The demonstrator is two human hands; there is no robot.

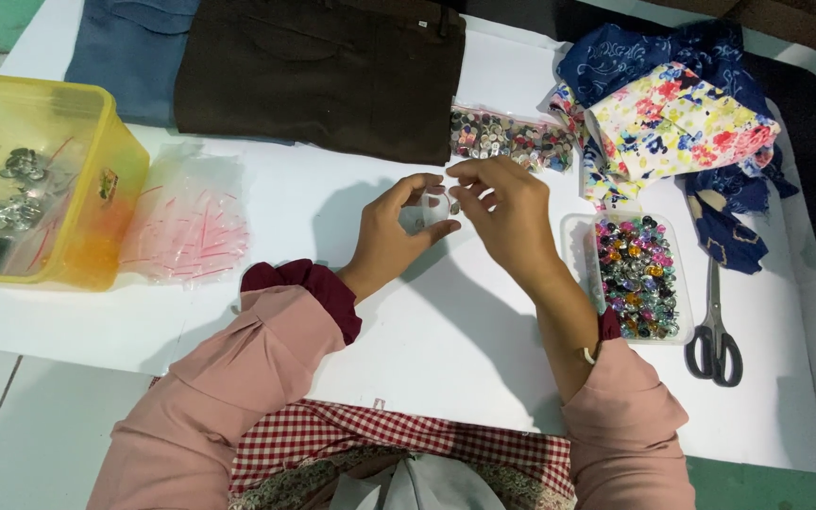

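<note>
We hold a small clear plastic packet (434, 209) between both hands, lifted a little above the white table (446, 340). Our left hand (397, 229) pinches its near side between thumb and fingers, closed snugly on the plastic. Our right hand (502, 210) meets it from the other side, fingertips narrowed onto the packet's top edge; what lies inside the packet is too small to tell.

Just beyond the grip lies a clear bag of mixed dull buttons (510, 140), and beyond that a folded dark brown garment (323, 71) with a blue garment (129, 52) beside it. To the right of the grip, near our right wrist, sits a clear tray of bright jewelled buttons (637, 276), then a pair of grey-handled scissors (715, 326). Farther right and away from us is a heap of floral fabric (677, 118).

Well to the left of the grip lies a crumpled clear bag with red markings (186, 217), touching a yellow plastic box (87, 236) that holds bagged metal fasteners (16, 194).
</note>
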